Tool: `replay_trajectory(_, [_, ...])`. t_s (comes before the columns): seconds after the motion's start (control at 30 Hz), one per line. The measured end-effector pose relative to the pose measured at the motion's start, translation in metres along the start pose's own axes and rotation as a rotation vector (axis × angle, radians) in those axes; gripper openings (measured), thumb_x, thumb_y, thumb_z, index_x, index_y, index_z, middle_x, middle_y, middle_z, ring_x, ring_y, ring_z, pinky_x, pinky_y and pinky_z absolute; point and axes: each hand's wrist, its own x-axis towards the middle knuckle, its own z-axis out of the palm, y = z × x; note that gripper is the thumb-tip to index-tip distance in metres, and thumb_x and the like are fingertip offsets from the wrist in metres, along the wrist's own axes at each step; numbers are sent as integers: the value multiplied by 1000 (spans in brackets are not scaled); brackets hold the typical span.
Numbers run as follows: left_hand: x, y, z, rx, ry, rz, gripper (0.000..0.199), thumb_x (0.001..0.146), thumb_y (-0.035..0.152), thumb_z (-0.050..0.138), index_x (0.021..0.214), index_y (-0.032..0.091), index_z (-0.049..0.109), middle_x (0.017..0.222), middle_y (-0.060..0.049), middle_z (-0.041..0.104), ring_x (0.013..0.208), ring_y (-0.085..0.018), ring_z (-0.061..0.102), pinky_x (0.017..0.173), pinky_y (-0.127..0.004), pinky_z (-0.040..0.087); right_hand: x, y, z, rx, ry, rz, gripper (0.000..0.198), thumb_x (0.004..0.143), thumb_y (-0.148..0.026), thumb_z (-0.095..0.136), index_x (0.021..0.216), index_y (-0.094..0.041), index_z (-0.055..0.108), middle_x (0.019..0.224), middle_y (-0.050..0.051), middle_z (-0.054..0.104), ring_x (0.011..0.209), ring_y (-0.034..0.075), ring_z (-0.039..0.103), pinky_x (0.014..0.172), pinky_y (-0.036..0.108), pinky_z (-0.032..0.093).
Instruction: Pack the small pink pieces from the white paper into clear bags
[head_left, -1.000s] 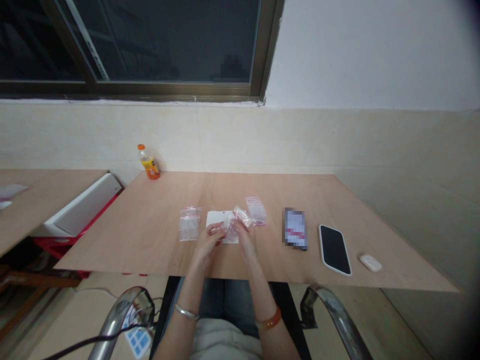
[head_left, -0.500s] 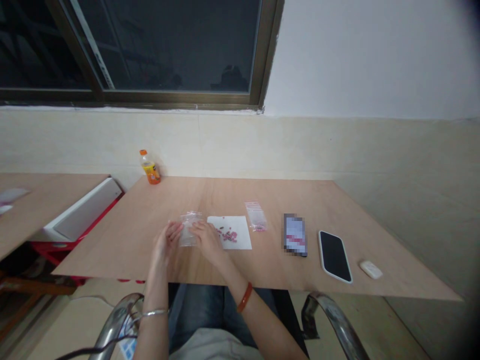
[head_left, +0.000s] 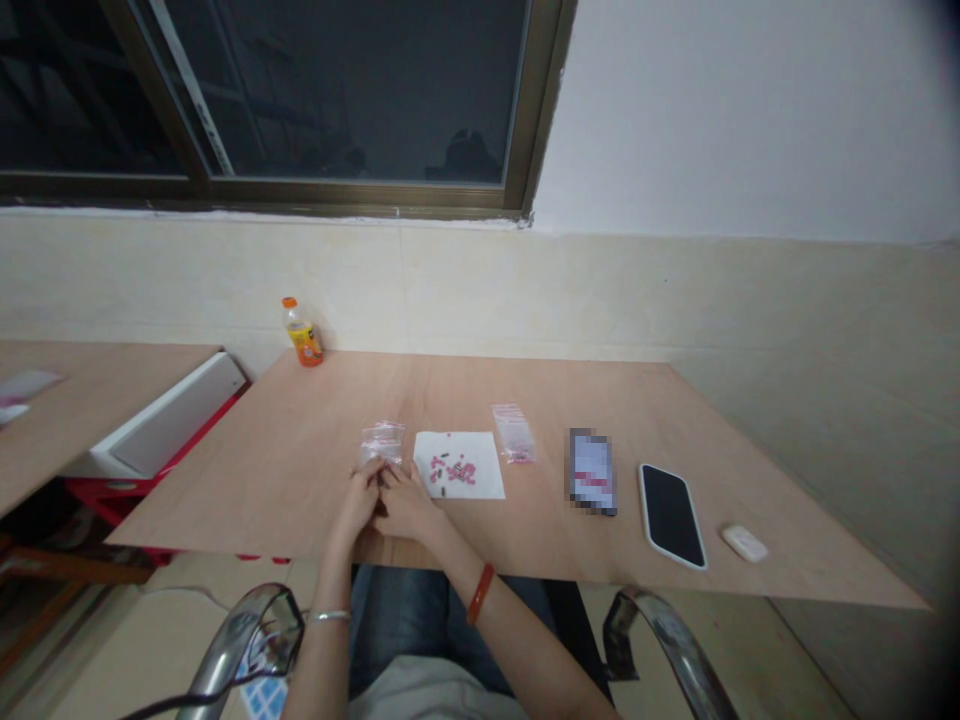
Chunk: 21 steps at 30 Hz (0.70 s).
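Left hand (head_left: 365, 497) and right hand (head_left: 403, 503) are resting together, fingers bunched, grip hidden from me, at the near end of clear bags (head_left: 382, 441), while pink pieces (head_left: 469, 474) are lying unbagged on white paper (head_left: 482, 446) and, beyond, another bag (head_left: 514, 432) is seemingly holding some.

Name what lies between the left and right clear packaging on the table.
In the head view, a white sheet lies between the left clear packaging and the right clear packaging, with small pink and dark pieces scattered on it.

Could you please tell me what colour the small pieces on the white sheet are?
The small pieces are mostly pink, a few dark, in the head view.
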Motion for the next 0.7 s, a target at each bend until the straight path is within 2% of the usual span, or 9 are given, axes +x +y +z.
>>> replay_trajectory(0.13, [-2,-1,1,272,-43,51,26,74,19,57,96,25,68,124,-8,60,127,-24,43,113,-40,6,-1,4,3,8,-34,-4,64,79,-41,51,135,-12,41,142,17,38,134,30,25,110,54,5])
replay_trajectory(0.23, [-7,2,3,371,-69,38,26,78,25,55,102,26,65,131,-8,55,130,-23,38,112,-41,0,-2,4,3,32,-56,13,61,81,-36,48,136,-12,40,143,17,36,135,30,24,109,55,3])
replay_trajectory(0.37, [-9,8,8,530,-83,82,22,80,23,51,97,24,66,132,-11,53,131,-27,36,111,-46,2,-3,1,0,72,-61,33,69,79,-34,52,140,-10,32,145,17,32,136,30,21,110,55,4])
replay_trajectory(0.5, [-3,13,11,599,-93,91,17,80,19,51,88,21,66,124,-15,59,126,-30,42,110,-48,8,-7,-4,-4,97,-19,27,66,82,-37,50,141,-15,30,147,12,30,137,27,17,110,54,4])
replay_trajectory(0.6, [3,14,12,600,-82,68,16,79,19,52,85,20,66,118,-16,62,122,-30,46,108,-48,13,-10,-4,-10,117,-43,7,55,84,-36,49,135,-20,41,145,9,35,137,27,20,110,56,5])
replay_trajectory(0.7, [4,13,14,622,-70,67,15,78,19,53,84,18,66,116,-17,62,117,-32,49,106,-48,17,-15,6,-23,190,-81,-38,37,82,-34,52,117,-26,60,137,6,47,132,29,30,107,59,11])
